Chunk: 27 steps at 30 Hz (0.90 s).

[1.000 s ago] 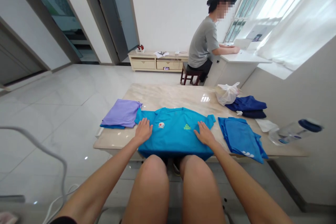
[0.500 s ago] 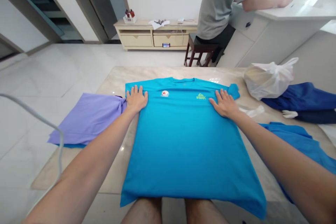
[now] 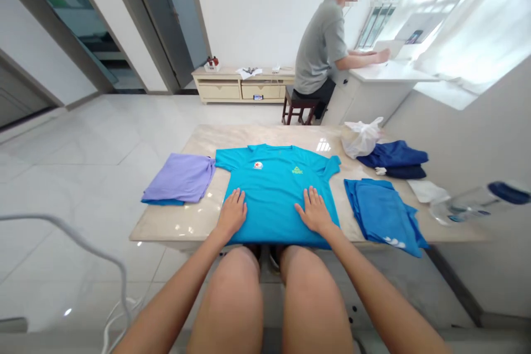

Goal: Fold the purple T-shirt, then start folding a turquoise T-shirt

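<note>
A bright blue T-shirt [image 3: 276, 199] lies spread on the table with its collar away from me and its hem at the near edge. A red and white badge and a yellow-green logo mark its chest. My left hand [image 3: 233, 211] rests flat on the shirt's left side, fingers stretched out. On the right side of the shirt, my right hand [image 3: 314, 210] lies palm down with the thumb apart. Neither hand grips the cloth. The shirt's right sleeve [image 3: 332, 166] is slightly bunched at its end.
Folded purple cloth [image 3: 180, 177] lies left on the marble-look table [image 3: 166, 224]. To the right are folded blue clothing [image 3: 379, 210], a white plastic bag [image 3: 362, 138], dark blue garments [image 3: 396, 154] and a clear bottle [image 3: 464, 202]. A person in grey [image 3: 319, 44] sits beyond.
Both hands have slid down the shirt from the chest and sleeves toward the hem. The view has pulled back and tilted up, showing my knees and the bottle.
</note>
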{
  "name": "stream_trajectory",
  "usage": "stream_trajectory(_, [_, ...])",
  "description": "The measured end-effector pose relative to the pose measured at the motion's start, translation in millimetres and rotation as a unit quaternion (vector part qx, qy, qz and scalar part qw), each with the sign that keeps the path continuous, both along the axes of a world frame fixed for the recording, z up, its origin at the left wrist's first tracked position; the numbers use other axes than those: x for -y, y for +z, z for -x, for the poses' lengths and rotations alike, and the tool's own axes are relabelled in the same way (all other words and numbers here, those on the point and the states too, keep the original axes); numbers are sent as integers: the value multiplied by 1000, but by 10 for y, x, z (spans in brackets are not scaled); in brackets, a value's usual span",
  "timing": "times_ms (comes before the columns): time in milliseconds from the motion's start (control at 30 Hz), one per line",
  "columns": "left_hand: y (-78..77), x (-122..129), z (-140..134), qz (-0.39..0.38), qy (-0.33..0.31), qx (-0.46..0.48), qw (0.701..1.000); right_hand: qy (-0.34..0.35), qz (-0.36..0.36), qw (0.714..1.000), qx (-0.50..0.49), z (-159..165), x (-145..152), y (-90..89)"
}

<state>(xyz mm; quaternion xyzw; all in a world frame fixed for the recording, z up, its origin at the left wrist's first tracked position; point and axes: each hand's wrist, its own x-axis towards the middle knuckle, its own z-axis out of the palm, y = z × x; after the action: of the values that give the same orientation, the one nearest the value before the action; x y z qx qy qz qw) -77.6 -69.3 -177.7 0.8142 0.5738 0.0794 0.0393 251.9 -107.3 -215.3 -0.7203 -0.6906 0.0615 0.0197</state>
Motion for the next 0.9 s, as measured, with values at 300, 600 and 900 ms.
stream_trajectory(300, [872, 235, 127, 165, -16, -112, 980, 71, 218, 972, -49, -364, 256, 822])
stream_trajectory(600, [222, -46, 114, 92, 69, -49, 992, 33, 61, 997, -17, -513, -109, 443])
stream_trajectory(900, [-197, -1202, 264, 23, 155, -32, 987, -42, -65, 997, -4, -546, -947, -184])
